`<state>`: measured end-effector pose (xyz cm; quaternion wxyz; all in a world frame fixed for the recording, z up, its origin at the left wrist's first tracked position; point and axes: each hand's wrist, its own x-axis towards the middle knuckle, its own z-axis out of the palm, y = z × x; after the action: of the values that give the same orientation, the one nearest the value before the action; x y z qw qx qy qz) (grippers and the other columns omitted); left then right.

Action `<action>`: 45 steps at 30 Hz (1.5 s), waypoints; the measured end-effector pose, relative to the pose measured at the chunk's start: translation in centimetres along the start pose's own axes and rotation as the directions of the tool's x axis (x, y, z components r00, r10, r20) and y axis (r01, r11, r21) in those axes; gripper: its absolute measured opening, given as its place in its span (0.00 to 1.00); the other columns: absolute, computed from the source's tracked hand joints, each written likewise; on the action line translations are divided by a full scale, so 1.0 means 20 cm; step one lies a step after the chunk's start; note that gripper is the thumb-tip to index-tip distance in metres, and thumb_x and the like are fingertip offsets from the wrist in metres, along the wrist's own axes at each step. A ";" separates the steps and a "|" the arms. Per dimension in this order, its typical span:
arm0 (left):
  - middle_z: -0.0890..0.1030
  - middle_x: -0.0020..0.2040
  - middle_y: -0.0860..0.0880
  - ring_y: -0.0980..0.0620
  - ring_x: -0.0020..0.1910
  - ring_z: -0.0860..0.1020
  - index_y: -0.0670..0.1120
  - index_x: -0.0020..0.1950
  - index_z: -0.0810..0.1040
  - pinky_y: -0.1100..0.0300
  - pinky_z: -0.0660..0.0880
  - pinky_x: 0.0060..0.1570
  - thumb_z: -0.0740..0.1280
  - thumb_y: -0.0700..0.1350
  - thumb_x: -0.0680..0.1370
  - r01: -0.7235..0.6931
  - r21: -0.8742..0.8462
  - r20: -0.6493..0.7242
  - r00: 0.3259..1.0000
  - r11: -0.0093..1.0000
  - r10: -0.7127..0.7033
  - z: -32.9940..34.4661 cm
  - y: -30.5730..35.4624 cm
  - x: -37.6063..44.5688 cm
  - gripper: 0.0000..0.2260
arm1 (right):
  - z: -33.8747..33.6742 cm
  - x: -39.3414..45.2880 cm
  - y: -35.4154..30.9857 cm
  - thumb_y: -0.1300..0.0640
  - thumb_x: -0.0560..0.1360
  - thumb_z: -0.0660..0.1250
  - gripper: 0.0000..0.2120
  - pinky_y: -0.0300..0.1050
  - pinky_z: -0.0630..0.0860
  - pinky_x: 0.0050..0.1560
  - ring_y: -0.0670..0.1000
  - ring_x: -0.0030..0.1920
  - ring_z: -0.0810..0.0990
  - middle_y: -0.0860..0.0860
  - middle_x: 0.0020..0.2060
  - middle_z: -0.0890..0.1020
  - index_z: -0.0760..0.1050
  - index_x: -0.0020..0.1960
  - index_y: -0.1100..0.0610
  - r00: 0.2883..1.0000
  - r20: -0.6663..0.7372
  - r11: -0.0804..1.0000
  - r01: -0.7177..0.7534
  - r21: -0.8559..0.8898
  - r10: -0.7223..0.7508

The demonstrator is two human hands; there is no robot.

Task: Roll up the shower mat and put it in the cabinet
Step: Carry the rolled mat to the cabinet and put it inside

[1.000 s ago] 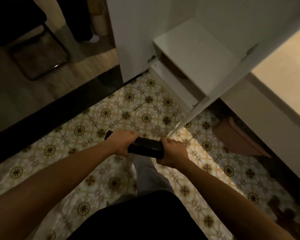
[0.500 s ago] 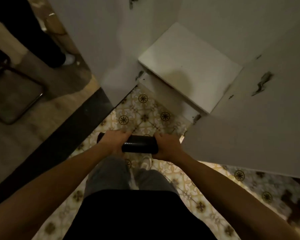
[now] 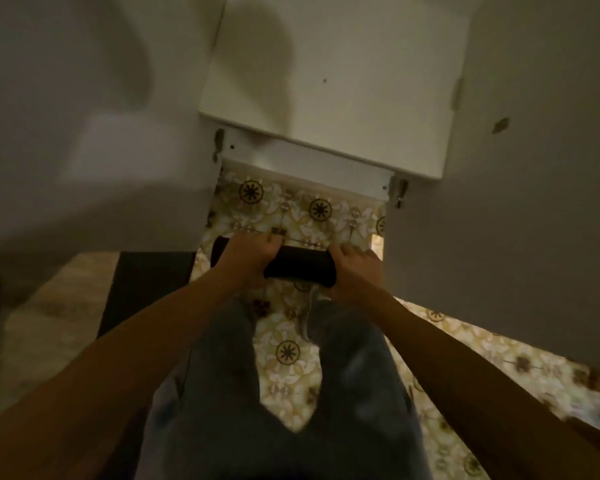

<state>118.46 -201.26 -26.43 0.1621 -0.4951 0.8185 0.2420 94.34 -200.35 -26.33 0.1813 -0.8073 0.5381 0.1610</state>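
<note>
Patterned floor tiles [image 3: 284, 351] run up to an open white cabinet [image 3: 329, 84]. Left hand [image 3: 253, 252] and right hand [image 3: 352, 271] each grip an end of the rolled black mat [image 3: 298, 266], held level just before the cabinet's bottom shelf.

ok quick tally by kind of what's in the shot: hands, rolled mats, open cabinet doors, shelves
hands: 2, the left hand and the right hand, both gripping the roll
rolled mats: 1, the black rolled mat
open cabinet doors: 2, the left door and the right door
shelves: 1, the white shelf
total: 6
</note>
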 end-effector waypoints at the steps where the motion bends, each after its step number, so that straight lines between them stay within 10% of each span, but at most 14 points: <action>1: 0.80 0.53 0.44 0.43 0.48 0.79 0.43 0.63 0.70 0.51 0.75 0.43 0.73 0.50 0.68 -0.007 0.013 0.008 1.000 1.000 0.007 0.08 -0.09 0.10 0.27 | 0.09 0.11 0.00 0.37 0.63 0.75 0.35 0.54 0.77 0.47 0.59 0.45 0.82 0.54 0.50 0.82 0.72 0.63 0.53 1.000 0.005 1.000 -0.011 -0.012 0.011; 11: 0.81 0.51 0.45 0.43 0.44 0.80 0.44 0.61 0.74 0.55 0.74 0.36 0.76 0.48 0.65 0.108 -0.057 -0.190 0.975 0.992 -0.117 0.93 -0.92 1.12 0.26 | 0.95 1.45 0.13 0.41 0.65 0.72 0.33 0.52 0.75 0.49 0.61 0.49 0.81 0.55 0.53 0.80 0.69 0.65 0.53 0.992 -0.085 0.989 0.084 -0.119 -0.095; 20: 0.81 0.49 0.46 0.44 0.45 0.80 0.47 0.56 0.72 0.54 0.73 0.40 0.77 0.49 0.62 0.126 0.065 -0.418 0.904 0.990 -0.088 0.96 -1.35 1.86 0.26 | 1.12 2.28 0.43 0.36 0.63 0.74 0.34 0.46 0.70 0.35 0.62 0.39 0.82 0.56 0.44 0.83 0.71 0.61 0.53 0.911 -0.386 0.974 0.061 -0.220 -0.144; 38: 0.80 0.50 0.48 0.46 0.48 0.79 0.51 0.54 0.75 0.58 0.67 0.43 0.78 0.48 0.64 0.246 0.075 -0.490 0.853 0.966 -0.179 0.83 -1.58 2.11 0.21 | 1.06 2.67 0.49 0.39 0.64 0.75 0.31 0.47 0.79 0.47 0.56 0.50 0.81 0.52 0.53 0.81 0.71 0.62 0.48 0.930 -0.358 0.996 0.084 -0.015 -0.084; 45: 0.78 0.58 0.43 0.41 0.55 0.77 0.44 0.70 0.65 0.51 0.73 0.53 0.74 0.47 0.69 0.263 0.043 -0.410 0.884 0.964 -0.223 0.88 -1.66 2.18 0.32 | 1.08 2.74 0.54 0.42 0.70 0.73 0.41 0.47 0.73 0.53 0.59 0.59 0.77 0.57 0.63 0.75 0.59 0.75 0.54 0.921 -0.346 0.984 0.155 -0.089 -0.177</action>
<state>128.56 -236.41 -70.79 0.0436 -0.6245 0.7764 0.0728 103.25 -238.58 -71.66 0.0705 -0.8708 0.4863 0.0137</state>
